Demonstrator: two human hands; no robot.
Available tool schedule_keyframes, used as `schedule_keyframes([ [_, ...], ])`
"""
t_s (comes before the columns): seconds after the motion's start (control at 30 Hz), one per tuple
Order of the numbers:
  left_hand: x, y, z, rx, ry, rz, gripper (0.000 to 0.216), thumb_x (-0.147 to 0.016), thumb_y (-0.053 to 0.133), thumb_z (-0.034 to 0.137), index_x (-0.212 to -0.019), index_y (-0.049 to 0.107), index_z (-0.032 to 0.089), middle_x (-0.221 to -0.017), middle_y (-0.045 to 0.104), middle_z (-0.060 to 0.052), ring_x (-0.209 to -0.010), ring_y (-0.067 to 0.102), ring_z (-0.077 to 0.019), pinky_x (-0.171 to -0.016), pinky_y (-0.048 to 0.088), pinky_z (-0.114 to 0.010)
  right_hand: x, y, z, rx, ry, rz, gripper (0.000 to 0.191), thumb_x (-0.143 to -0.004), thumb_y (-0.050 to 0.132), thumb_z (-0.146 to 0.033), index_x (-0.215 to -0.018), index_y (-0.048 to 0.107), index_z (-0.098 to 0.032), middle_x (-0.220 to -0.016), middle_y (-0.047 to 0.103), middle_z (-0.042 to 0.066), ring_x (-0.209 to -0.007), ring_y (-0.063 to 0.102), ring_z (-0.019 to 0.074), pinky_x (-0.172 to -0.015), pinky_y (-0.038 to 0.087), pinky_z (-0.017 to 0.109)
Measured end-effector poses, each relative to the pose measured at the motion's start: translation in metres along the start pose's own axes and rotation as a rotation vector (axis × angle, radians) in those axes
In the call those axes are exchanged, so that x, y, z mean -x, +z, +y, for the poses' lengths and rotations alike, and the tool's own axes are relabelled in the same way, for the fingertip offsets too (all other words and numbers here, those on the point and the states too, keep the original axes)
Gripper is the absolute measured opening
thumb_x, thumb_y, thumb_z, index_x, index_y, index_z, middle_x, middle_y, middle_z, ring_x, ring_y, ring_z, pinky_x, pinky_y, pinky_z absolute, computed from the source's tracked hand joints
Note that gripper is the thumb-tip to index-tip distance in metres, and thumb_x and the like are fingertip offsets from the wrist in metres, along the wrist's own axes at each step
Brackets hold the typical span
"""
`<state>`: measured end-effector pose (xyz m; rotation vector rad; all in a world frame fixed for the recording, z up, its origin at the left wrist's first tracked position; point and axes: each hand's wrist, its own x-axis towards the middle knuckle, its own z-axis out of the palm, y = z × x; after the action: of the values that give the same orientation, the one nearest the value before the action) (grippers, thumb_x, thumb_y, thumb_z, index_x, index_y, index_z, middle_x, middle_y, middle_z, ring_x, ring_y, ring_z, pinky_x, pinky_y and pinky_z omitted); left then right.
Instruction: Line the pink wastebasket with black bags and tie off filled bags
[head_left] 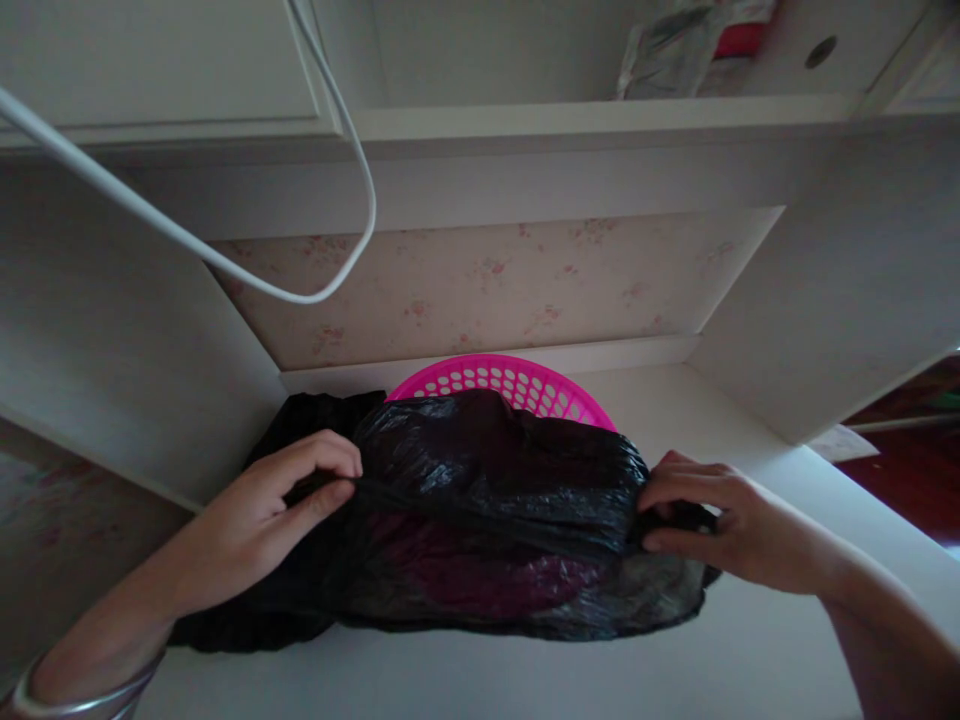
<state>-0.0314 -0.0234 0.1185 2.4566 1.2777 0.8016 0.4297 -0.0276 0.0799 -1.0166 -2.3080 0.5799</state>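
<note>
A thin black plastic bag (495, 470) is stretched between my two hands in front of me. My left hand (270, 510) pinches its edge at the left, thumb against fingers. At the right, my right hand (705, 515) grips the bag the same way. Behind and beneath the bag stands a bright pink basket (495, 372) with round holes; its far rim shows, while the near part is covered and shows dimly pink through the plastic. More dark material lies under my left hand; whether it belongs to the same bag I cannot tell.
A white surface (787, 640) carries the basket, with white side panels (825, 260) and a flowered back wall (487, 285) around it. Overhead, a white cable (300, 297) loops down from the upper left. A shelf above holds a plastic-wrapped packet (667, 50).
</note>
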Motion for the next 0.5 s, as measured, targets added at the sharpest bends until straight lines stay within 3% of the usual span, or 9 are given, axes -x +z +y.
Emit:
schedule_keyframes([
  [0.13, -0.019, 0.02, -0.014, -0.01, -0.236, 0.285, 0.03, -0.096, 0.059, 0.052, -0.096, 0.068, 0.023, -0.088, 0.074, -0.002, -0.081, 0.07, -0.0202, -0.075, 0.057, -0.029, -0.003, 0.008, 0.013, 0.031, 0.1, 0.308, 0.015, -0.093, 0.073, -0.04, -0.09, 0.077, -0.026, -0.078, 0.074, 0.001, -0.068, 0.068, 0.0157, -0.061, 0.052, 0.026],
  [0.27, -0.046, 0.037, -0.03, 0.066, -0.384, 0.384, 0.038, -0.092, 0.058, 0.058, -0.097, 0.068, 0.022, -0.094, 0.075, -0.004, -0.088, 0.069, -0.0236, -0.084, 0.054, -0.034, -0.022, 0.018, 0.029, 0.068, 0.3, 0.552, 0.026, -0.093, 0.069, -0.049, -0.092, 0.076, -0.024, -0.083, 0.075, 0.003, -0.073, 0.069, 0.019, -0.068, 0.053, 0.03],
  [0.37, -0.068, 0.047, -0.045, 0.317, -0.509, 0.361, 0.043, -0.085, 0.066, 0.062, -0.097, 0.07, 0.021, -0.095, 0.077, -0.005, -0.09, 0.07, -0.0247, -0.084, 0.052, -0.034, -0.045, 0.027, 0.045, 0.04, 0.374, 0.563, 0.029, -0.094, 0.065, -0.05, -0.097, 0.075, -0.023, -0.085, 0.076, 0.005, -0.076, 0.069, 0.0205, -0.067, 0.051, 0.031],
  [0.5, -0.093, 0.062, -0.063, 0.52, -0.618, 0.332, 0.049, -0.071, 0.075, 0.065, -0.088, 0.072, 0.019, -0.082, 0.078, -0.005, -0.078, 0.07, -0.0251, -0.073, 0.053, -0.034, -0.079, 0.03, 0.068, -0.079, 0.483, 0.546, 0.038, -0.086, 0.066, -0.055, -0.098, 0.075, -0.021, -0.086, 0.074, 0.006, -0.073, 0.067, 0.0205, -0.068, 0.05, 0.033],
])
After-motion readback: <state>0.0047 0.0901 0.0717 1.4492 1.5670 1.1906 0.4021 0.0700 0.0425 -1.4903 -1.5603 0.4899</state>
